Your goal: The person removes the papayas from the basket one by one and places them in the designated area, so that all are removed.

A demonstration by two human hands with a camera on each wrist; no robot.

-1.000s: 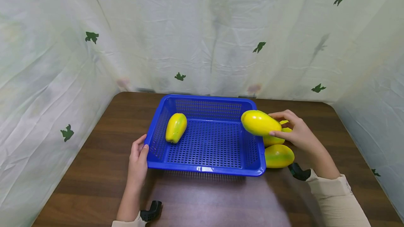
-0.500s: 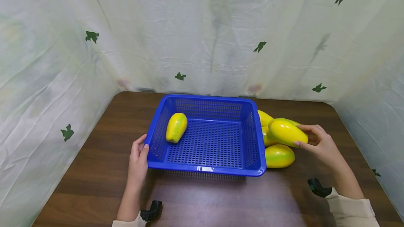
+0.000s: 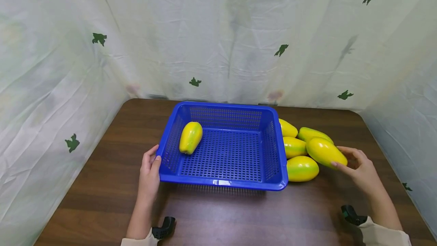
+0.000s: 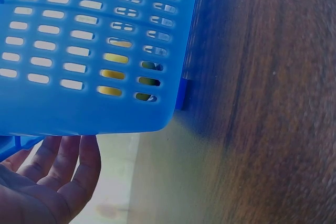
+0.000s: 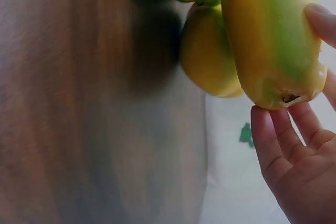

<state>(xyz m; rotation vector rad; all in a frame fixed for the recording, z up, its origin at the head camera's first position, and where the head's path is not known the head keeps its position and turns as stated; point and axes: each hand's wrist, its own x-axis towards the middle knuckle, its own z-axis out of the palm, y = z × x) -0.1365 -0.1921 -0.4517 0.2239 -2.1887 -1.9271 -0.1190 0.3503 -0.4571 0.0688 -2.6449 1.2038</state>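
At its left rim my left hand grips a blue plastic basket, thumb on top and fingers below the edge. Through the left wrist view the fingers curl up under the basket wall. One yellow-green papaya lies inside, near the left wall. My right hand pinches another papaya by its end, thumb on one side and fingers on the other. That held papaya shows a dark stem spot in the right wrist view and overlaps a papaya behind it.
Right of the basket lie more papayas: one front, one middle, one back, one farther right. A brown wooden table carries everything. Pale cloth with green leaf prints closes off the back and sides.
My right hand has carried its papaya from over the basket's right rim to the right, down beside the other papayas. My left hand and the basket have stayed in place.
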